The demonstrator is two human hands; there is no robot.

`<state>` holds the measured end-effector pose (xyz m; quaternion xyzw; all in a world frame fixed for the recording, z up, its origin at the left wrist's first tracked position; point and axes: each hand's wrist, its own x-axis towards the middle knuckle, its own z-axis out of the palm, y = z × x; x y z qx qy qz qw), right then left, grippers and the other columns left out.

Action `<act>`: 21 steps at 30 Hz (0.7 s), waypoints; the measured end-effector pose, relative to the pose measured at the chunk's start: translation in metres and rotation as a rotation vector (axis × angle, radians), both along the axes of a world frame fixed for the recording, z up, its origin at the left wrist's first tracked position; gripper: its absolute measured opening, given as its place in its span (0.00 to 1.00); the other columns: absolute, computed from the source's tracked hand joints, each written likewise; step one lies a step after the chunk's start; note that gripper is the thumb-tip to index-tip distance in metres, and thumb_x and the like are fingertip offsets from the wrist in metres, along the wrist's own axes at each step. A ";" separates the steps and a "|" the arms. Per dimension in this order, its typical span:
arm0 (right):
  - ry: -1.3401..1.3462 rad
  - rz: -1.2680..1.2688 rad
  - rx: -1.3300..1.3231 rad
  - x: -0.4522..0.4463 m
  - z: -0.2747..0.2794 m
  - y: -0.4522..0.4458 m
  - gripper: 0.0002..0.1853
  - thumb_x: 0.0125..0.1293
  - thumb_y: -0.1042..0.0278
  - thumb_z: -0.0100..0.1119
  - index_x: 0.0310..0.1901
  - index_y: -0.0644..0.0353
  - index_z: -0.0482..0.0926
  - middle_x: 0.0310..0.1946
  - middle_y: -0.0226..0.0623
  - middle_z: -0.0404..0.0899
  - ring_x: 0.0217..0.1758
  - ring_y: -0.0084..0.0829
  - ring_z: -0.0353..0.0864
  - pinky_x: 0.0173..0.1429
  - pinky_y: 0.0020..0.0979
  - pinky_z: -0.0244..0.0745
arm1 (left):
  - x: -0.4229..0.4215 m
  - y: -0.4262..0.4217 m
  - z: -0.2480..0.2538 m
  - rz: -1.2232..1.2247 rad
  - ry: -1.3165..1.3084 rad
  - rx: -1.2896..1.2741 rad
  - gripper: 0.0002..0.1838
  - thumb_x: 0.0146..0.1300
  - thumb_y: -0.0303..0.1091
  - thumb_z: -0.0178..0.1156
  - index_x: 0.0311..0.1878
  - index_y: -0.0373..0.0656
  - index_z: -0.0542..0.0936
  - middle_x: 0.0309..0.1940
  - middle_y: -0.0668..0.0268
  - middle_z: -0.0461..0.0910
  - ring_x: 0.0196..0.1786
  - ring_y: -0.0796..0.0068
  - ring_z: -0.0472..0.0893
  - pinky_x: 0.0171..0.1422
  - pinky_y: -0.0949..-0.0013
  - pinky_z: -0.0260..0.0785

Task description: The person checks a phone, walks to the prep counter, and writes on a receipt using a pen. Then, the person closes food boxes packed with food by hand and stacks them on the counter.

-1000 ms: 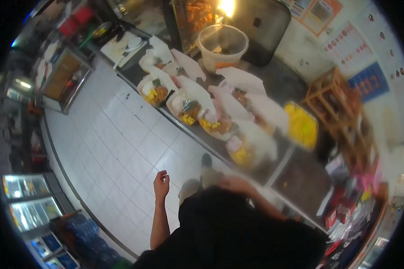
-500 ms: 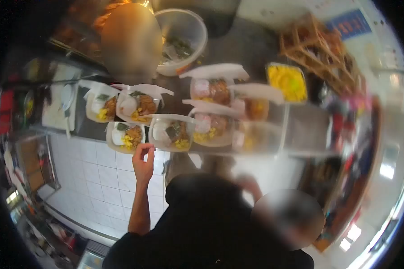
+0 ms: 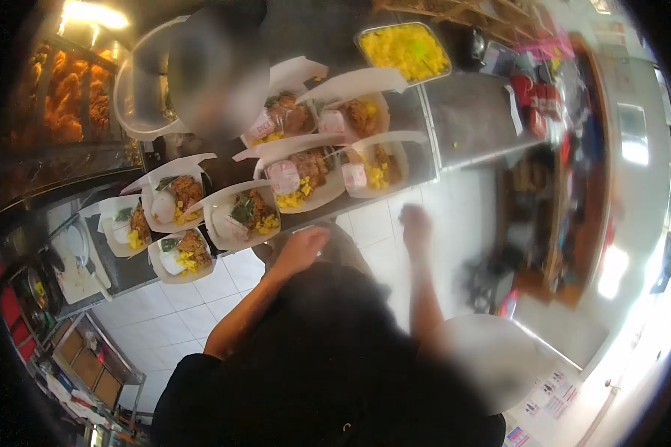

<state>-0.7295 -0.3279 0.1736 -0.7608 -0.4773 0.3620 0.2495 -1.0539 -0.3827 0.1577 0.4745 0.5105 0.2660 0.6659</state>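
Observation:
My left hand is held just below the counter edge, near an open white food box with rice, greens, fried chicken and yellow bits. Its fingers are curled together; whatever they may hold is hidden. To the right, my right hand hangs over the floor, away from the boxes. It is closed and blurred, with a small dark patch at the fingers that I cannot make out. Several more open boxes stand in rows, including one with a wrapped white-and-pink packet beside chicken, and another at the front left.
A metal tray of yellow food sits at the back. Behind the boxes is a large clear tub, and fried chicken lies in a lit case at the left. A cutting board lies at the far left.
My view has turned, so the boxes now appear lower and further left. My left hand has left the front-left boxes and drawn in toward my body. My right hand has come forward into clearer view.

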 end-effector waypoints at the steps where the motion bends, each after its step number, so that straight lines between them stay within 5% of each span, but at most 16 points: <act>1: 0.015 -0.045 0.042 -0.001 0.001 0.019 0.11 0.67 0.71 0.57 0.46 0.65 0.82 0.42 0.46 0.84 0.43 0.39 0.85 0.49 0.36 0.78 | 0.017 0.003 -0.013 -0.006 0.003 0.008 0.17 0.70 0.36 0.53 0.54 0.37 0.80 0.44 0.54 0.85 0.48 0.62 0.84 0.54 0.64 0.74; 6: -0.184 0.173 0.190 0.039 -0.043 0.104 0.17 0.69 0.59 0.59 0.49 0.64 0.83 0.41 0.45 0.86 0.42 0.37 0.86 0.48 0.36 0.78 | 0.105 0.028 -0.057 0.399 0.183 0.004 0.22 0.70 0.39 0.52 0.61 0.36 0.76 0.59 0.49 0.79 0.63 0.53 0.78 0.66 0.60 0.68; 10: -0.105 0.216 -0.041 0.051 -0.038 0.148 0.23 0.66 0.48 0.62 0.48 0.62 0.85 0.40 0.46 0.87 0.41 0.37 0.86 0.50 0.36 0.76 | 0.143 0.058 -0.035 0.547 0.289 -0.024 0.24 0.72 0.41 0.52 0.58 0.28 0.75 0.52 0.49 0.82 0.56 0.56 0.80 0.62 0.63 0.68; 12: -0.114 0.348 0.007 0.073 -0.070 0.163 0.22 0.64 0.50 0.64 0.47 0.63 0.85 0.36 0.44 0.87 0.39 0.33 0.86 0.44 0.35 0.78 | 0.161 0.055 -0.046 0.659 0.322 -0.105 0.22 0.72 0.41 0.53 0.56 0.28 0.76 0.49 0.51 0.82 0.52 0.59 0.81 0.58 0.63 0.68; 14: 0.188 0.276 -0.131 0.078 -0.072 0.172 0.20 0.63 0.54 0.68 0.45 0.64 0.86 0.31 0.40 0.86 0.34 0.29 0.85 0.34 0.32 0.78 | 0.166 0.060 -0.048 0.817 0.318 -0.025 0.21 0.72 0.41 0.54 0.55 0.30 0.77 0.50 0.50 0.82 0.54 0.60 0.80 0.58 0.63 0.69; 16: 0.216 0.329 -0.078 0.079 -0.069 0.184 0.19 0.61 0.57 0.70 0.44 0.65 0.86 0.28 0.37 0.84 0.30 0.25 0.84 0.28 0.28 0.76 | 0.170 0.064 -0.068 0.850 0.591 0.203 0.19 0.72 0.41 0.53 0.53 0.32 0.79 0.47 0.50 0.83 0.52 0.58 0.82 0.56 0.62 0.70; 18: 0.254 0.401 -0.165 0.079 -0.073 0.188 0.20 0.60 0.56 0.70 0.44 0.66 0.85 0.27 0.37 0.84 0.27 0.26 0.83 0.28 0.29 0.78 | 0.169 0.066 -0.069 0.842 0.475 -0.069 0.19 0.72 0.41 0.54 0.52 0.34 0.80 0.42 0.50 0.84 0.47 0.54 0.83 0.52 0.60 0.71; 19: 0.231 0.520 -0.104 0.085 -0.120 0.196 0.21 0.60 0.54 0.70 0.44 0.66 0.85 0.26 0.37 0.83 0.26 0.27 0.84 0.28 0.30 0.79 | 0.174 0.069 -0.064 0.848 0.607 0.087 0.17 0.71 0.41 0.54 0.43 0.34 0.82 0.35 0.48 0.83 0.40 0.47 0.83 0.46 0.56 0.72; 21: 0.185 0.580 -0.135 0.089 -0.107 0.210 0.21 0.60 0.54 0.70 0.43 0.66 0.85 0.25 0.36 0.83 0.27 0.28 0.84 0.28 0.30 0.79 | 0.177 0.076 -0.078 0.783 0.729 0.101 0.17 0.70 0.40 0.54 0.39 0.34 0.82 0.33 0.47 0.83 0.39 0.45 0.82 0.45 0.54 0.71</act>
